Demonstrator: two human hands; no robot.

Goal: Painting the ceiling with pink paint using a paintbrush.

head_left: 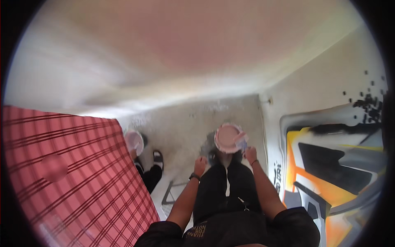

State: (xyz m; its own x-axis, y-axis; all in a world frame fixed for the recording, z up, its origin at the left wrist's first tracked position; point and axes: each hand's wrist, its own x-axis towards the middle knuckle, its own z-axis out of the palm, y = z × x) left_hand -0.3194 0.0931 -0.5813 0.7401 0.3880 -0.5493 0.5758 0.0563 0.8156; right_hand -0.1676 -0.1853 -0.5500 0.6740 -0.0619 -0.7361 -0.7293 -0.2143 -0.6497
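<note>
My right hand (250, 155) is closed around the handle of a paintbrush (242, 144). Its pinkish head lies over the right edge of a round paint bucket (217, 143), which has a smeared rim and pale pink paint inside. The bucket is on the floor in front of my legs. My left hand (200, 164) is held in a loose fist beside my left leg, left of the bucket and apart from it. Nothing shows in its fingers.
Left, a pink plaid surface (82, 164) partly hides another person, whose dark trouser leg, sandal (158, 159) and hand show by a second pink bucket (135, 142). A pale wall (197, 53) rises ahead; a wall with orange-black graffiti (335, 173) stands right. The floor (181, 123) is grey.
</note>
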